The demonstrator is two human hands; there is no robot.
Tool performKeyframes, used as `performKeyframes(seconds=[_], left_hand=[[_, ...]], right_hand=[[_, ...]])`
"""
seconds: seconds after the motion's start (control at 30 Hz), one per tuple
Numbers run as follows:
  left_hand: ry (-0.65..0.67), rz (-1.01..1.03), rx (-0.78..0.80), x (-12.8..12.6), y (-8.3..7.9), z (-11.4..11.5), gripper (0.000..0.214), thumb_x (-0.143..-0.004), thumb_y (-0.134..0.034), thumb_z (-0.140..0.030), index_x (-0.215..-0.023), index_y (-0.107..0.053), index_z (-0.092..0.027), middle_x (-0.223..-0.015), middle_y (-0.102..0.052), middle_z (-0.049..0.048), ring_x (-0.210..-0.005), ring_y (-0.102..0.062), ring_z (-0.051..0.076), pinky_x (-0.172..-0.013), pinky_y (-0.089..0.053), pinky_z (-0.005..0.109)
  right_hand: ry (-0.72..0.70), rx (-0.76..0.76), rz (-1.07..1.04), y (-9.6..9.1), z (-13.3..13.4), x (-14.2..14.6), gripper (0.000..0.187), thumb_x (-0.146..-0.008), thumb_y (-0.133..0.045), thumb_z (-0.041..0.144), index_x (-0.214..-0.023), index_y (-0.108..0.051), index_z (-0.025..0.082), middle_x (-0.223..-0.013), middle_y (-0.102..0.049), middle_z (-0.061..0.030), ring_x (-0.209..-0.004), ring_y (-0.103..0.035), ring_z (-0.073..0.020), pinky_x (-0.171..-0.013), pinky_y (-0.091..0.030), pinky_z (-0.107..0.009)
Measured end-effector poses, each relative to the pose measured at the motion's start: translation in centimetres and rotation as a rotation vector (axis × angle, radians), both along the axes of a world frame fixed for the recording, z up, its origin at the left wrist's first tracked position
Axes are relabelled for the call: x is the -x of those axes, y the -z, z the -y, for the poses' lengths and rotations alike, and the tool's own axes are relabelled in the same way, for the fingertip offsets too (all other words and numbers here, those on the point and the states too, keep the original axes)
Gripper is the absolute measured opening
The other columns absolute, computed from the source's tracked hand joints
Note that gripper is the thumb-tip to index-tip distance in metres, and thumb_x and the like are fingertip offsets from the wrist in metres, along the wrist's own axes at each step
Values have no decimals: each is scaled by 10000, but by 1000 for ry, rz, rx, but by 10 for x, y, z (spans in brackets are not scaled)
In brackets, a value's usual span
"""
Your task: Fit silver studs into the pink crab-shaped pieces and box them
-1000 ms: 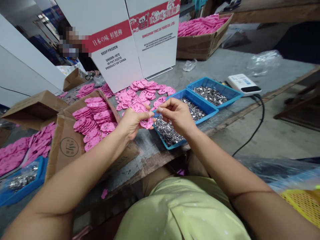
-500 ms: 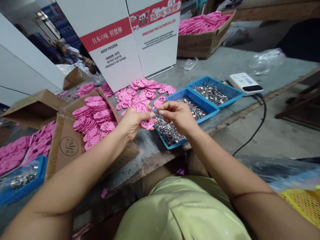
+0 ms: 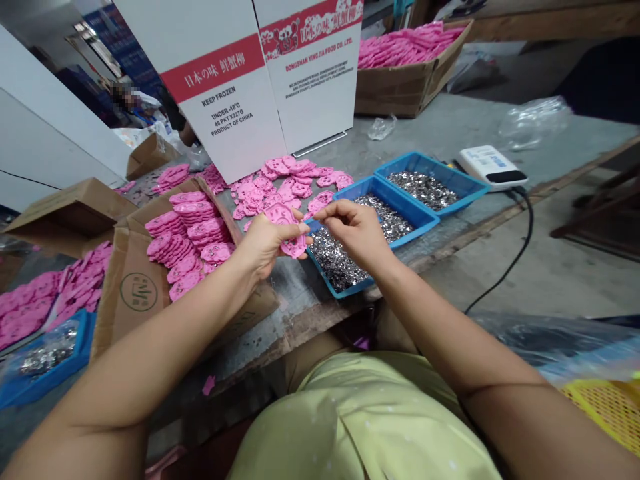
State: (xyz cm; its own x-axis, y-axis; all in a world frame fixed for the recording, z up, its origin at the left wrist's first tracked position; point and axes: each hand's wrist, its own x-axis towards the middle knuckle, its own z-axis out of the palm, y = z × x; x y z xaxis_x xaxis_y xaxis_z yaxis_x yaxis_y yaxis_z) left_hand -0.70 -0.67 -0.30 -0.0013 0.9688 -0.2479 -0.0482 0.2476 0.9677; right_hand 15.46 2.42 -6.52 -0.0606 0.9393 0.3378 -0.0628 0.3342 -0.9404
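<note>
My left hand [image 3: 263,248] is closed around a flat pink piece with a moulded pattern [image 3: 294,248], held above the table between thumb and fingers. Just right of it, my right hand [image 3: 364,232] has its fingers curled in a pinch, the tips close to the pink piece. Whatever those fingertips hold, if anything, is too small to make out. Under my right hand is a blue tray [image 3: 354,291] with small shiny metal parts [image 3: 336,265]. Loose pink pieces [image 3: 293,180] lie piled on the table beyond both hands.
An open cardboard box [image 3: 113,293] of stacked pink pieces stands left. A second blue tray [image 3: 470,192] and a white scale-like device [image 3: 493,167] with a cable sit right. A tall white carton [image 3: 240,143] rises behind; another pink-filled box [image 3: 400,90] is farther back.
My right hand's fingers have shifted slightly, the thumb now tucked lower beneath the index finger. My left hand keeps the pink piece in nearly the same place. A distant person's hand has moved.
</note>
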Motion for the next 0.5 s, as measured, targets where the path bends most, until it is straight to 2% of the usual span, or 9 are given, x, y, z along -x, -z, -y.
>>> performKeyframes(seconds=[0.1, 0.23, 0.5], left_hand=[[0, 1, 0, 0, -1, 1, 453, -511, -927, -154, -865, -645, -144, -677, -689, 21, -622, -720, 213, -448, -599, 298], [4, -6, 2, 0, -2, 1, 444, -517, -919, -152, -862, -640, -145, -680, -694, 21, -616, -720, 209, -446, -599, 293], [-6, -1, 22, -1, -4, 3, 382, -583, -872, -118, -887, -642, -136, -714, -713, 31, -622, -723, 210, -455, -598, 298]], right_hand=[[-39, 140, -108, 0, -3, -2, 154, -648, -561, 124, -665, -688, 211, -564, -594, 42, -502, -466, -102, -518, -360, -276], [-84, 192, -202, 1, -5, -2, 86, -595, -559, 152, -605, -604, 225, -492, -534, 56, -427, -456, -90, -444, -338, -256], [-142, 254, -318, 1, -4, -2, 94, -576, -698, 197, -643, -633, 212, -578, -632, 30, -423, -488, -82, -407, -375, -249]])
